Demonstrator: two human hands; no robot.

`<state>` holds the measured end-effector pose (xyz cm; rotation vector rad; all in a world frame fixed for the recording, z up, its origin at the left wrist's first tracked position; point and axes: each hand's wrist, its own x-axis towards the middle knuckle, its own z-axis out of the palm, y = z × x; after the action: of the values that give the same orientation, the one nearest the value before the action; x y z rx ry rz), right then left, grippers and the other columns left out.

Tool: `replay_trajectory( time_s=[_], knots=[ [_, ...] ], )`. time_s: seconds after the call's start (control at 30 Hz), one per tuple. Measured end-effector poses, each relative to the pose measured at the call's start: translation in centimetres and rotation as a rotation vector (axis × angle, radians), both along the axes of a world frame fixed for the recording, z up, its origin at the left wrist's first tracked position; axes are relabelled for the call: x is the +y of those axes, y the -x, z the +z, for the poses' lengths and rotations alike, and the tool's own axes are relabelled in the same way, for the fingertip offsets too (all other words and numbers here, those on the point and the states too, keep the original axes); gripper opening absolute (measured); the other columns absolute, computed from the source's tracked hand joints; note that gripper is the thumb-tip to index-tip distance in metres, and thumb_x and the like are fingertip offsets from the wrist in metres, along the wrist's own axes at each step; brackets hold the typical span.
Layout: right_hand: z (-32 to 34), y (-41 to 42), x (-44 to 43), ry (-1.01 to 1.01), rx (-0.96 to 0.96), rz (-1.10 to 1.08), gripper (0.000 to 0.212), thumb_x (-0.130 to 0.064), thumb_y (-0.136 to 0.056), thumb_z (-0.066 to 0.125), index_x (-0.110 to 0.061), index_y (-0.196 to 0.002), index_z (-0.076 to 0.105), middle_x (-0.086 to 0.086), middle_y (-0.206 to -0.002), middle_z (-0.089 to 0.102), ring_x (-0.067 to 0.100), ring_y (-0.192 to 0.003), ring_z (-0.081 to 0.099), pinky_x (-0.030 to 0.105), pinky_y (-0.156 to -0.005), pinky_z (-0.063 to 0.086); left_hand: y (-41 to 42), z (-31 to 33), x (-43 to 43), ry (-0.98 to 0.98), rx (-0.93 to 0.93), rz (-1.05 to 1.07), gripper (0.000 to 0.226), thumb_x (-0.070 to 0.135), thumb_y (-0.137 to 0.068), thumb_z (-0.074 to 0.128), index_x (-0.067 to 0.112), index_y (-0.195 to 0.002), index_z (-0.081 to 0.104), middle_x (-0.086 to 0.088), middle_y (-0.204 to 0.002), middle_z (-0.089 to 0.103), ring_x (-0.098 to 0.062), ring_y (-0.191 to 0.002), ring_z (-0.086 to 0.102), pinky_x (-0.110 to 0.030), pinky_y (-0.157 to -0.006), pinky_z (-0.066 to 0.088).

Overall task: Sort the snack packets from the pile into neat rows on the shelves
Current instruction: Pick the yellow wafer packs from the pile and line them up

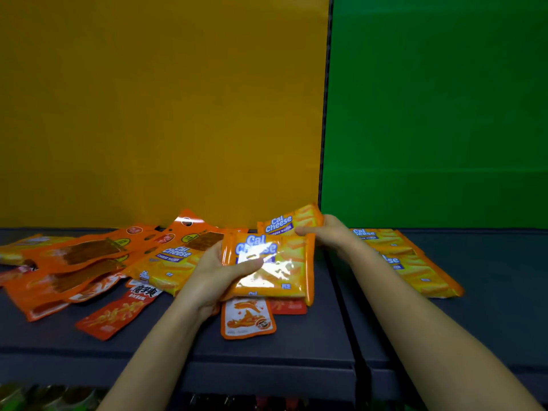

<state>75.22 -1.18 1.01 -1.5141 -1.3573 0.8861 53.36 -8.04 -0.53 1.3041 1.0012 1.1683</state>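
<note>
The left hand (212,277) grips a glossy yellow-orange Cal Cheese wafer packet (278,271), thumb curled across its front, just above the dark grey shelf (296,339). The right hand (333,237) pinches a second yellow Cal Cheese packet (286,222) behind it. More such packets lie in an overlapping row (415,264) on the right; the mixed orange-and-red pile (89,262) sprawls on the left.

Soft light leaves the dark shelf (296,345) dim, while white glare flares across the nearest Cal Cheese wafer packet (284,262). Wide-angle distortion bows the panel seam (324,129); the bottom edge blurs.
</note>
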Motion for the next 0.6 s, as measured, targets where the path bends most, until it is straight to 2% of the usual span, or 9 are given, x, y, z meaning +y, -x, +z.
replay_trajectory(
  time_s=[0.07, 0.13, 0.17, 0.27, 0.33, 0.37, 0.43, 0.5, 0.6],
  knots=[
    [0.0, -1.5, 0.9, -0.081, -0.059, -0.093, 0.059, -0.04, -0.054, 0.08, -0.004, -0.1, 0.067, 0.017, -0.106, 0.069, 0.031, -0.096, 0.066, 0.049, -0.09, 0.052, 0.3, 0.4, -0.2, 0.005, -0.071, 0.012, 0.031, 0.004, -0.072, 0.073, 0.011, -0.101, 0.063, -0.013, -0.091, 0.074, -0.022, -0.068, 0.071, -0.039, -0.069, 0.058],
    [0.6, -3.3, 1.2, -0.13, -0.051, -0.178, 0.082, -0.055, -0.036, 0.07, -0.006, -0.1, 0.066, 0.015, -0.105, 0.069, 0.032, -0.098, 0.066, 0.048, -0.088, 0.053, 0.5, 1.0, -0.4, -0.011, -0.124, 0.032, 0.027, 0.007, -0.074, 0.072, 0.011, -0.099, 0.064, -0.011, -0.089, 0.075, -0.021, -0.067, 0.071, -0.037, -0.064, 0.059],
    [2.0, -3.3, -0.6, -0.138, -0.035, -0.214, 0.077, -0.055, -0.038, 0.07, -0.007, -0.098, 0.066, 0.013, -0.104, 0.069, 0.03, -0.095, 0.066, 0.044, -0.084, 0.054, 0.6, 1.4, -0.5, -0.023, -0.139, 0.044, 0.025, 0.009, -0.075, 0.071, 0.012, -0.099, 0.065, -0.009, -0.088, 0.075, -0.019, -0.066, 0.072, -0.034, -0.06, 0.059],
    [5.4, -3.7, -6.9, -0.199, 0.096, -0.274, 0.018, -0.028, -0.076, 0.07, -0.016, -0.074, 0.056, 0.003, -0.083, 0.063, 0.016, -0.07, 0.057, 0.026, -0.059, 0.045, 0.4, 2.6, -0.8, -0.055, -0.172, 0.053, 0.024, 0.011, -0.077, 0.07, 0.012, -0.101, 0.065, -0.004, -0.08, 0.076, -0.015, -0.063, 0.071, -0.025, -0.051, 0.055],
    [6.0, -5.4, -9.5, -0.23, 0.14, -0.262, 0.009, -0.017, -0.084, 0.062, -0.015, -0.078, 0.057, 0.003, -0.081, 0.06, 0.011, -0.064, 0.053, 0.023, -0.056, 0.042, -0.3, 3.2, -1.2, -0.059, -0.181, 0.046, 0.02, 0.011, -0.079, 0.068, 0.012, -0.098, 0.065, 0.0, -0.072, 0.075, -0.012, -0.058, 0.07, -0.023, -0.048, 0.054],
    [6.1, -6.2, -10.7, -0.236, 0.165, -0.259, 0.005, -0.016, -0.085, 0.061, -0.011, -0.088, 0.061, 0.005, -0.084, 0.06, 0.011, -0.064, 0.055, 0.023, -0.057, 0.044, -0.7, 3.4, -1.4, -0.061, -0.175, 0.043, 0.016, 0.011, -0.08, 0.067, 0.012, -0.096, 0.064, 0.001, -0.068, 0.074, -0.011, -0.055, 0.069, -0.022, -0.046, 0.054],
    [5.8, -7.6, -13.4, -0.218, 0.21, -0.256, 0.019, -0.014, -0.086, 0.057, -0.005, -0.104, 0.058, 0.006, -0.082, 0.06, 0.008, -0.057, 0.06, 0.021, -0.053, 0.049, -1.8, 3.8, -1.9, -0.066, -0.172, 0.037, 0.012, 0.01, -0.081, 0.065, 0.013, -0.093, 0.063, 0.003, -0.062, 0.073, -0.009, -0.051, 0.068, -0.021, -0.044, 0.053],
    [4.8, -8.9, -16.1, -0.168, 0.236, -0.249, 0.012, -0.011, -0.088, 0.053, -0.009, -0.099, 0.056, 0.003, -0.074, 0.059, 0.004, -0.049, 0.059, 0.014, -0.045, 0.048, -2.9, 4.0, -2.4, -0.074, -0.183, 0.046, 0.011, 0.009, -0.082, 0.065, 0.014, -0.092, 0.063, 0.005, -0.06, 0.072, -0.008, -0.048, 0.067, -0.021, -0.042, 0.052],
    [2.4, -10.6, -19.4, -0.086, 0.258, -0.192, 0.02, -0.012, -0.088, 0.055, -0.008, -0.108, 0.057, 0.003, -0.077, 0.064, 0.007, -0.057, 0.061, 0.014, -0.047, 0.049, -4.8, 3.8, -3.2, -0.062, -0.197, 0.077, 0.009, 0.009, -0.082, 0.065, 0.015, -0.089, 0.063, 0.007, -0.057, 0.071, -0.007, -0.046, 0.065, -0.023, -0.042, 0.054]
  ],
)
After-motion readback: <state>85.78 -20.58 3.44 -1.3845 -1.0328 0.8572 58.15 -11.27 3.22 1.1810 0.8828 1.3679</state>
